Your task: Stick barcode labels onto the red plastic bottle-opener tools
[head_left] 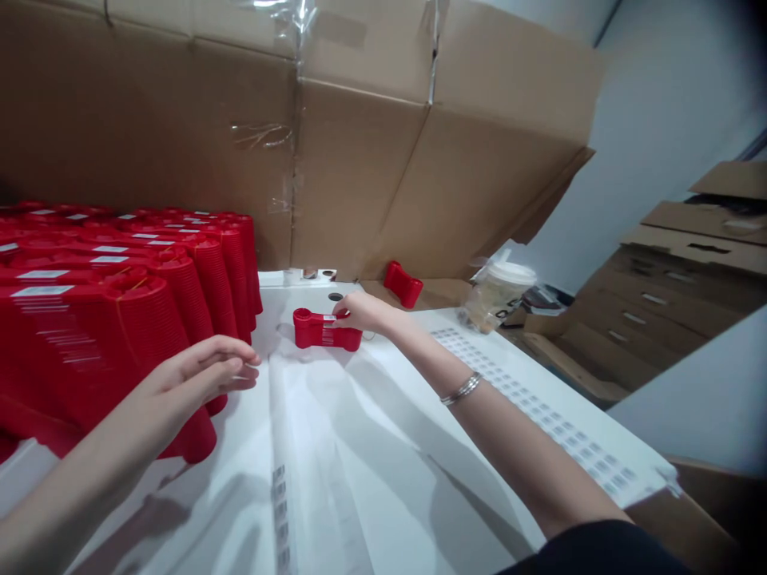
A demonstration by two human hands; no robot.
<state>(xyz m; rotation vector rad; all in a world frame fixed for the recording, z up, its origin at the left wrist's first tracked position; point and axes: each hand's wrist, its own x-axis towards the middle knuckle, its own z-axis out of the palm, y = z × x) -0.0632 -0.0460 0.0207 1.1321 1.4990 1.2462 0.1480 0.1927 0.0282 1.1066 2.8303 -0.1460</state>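
Note:
A short stack of red bone-shaped plastic pieces (311,330), with a small white label on top, sits toward the back of the white table. My right hand (358,310) is on its right end, fingers bent down over the top beside the label; the fingertips are partly hidden. My left hand (209,369) hovers nearer to me, holding nothing, its fingers loosely stretched and slightly apart. Just to its left rise tall stacks of the same red pieces (129,319), many with white labels on top.
A large cardboard sheet (359,160) leans across the back. Another red piece (403,285) lies near its foot. On the right are a label sheet (539,415), a lidded cup in a plastic bag (500,291) and stacked cardboard boxes (647,295). A clear label strip (317,463) runs down the table.

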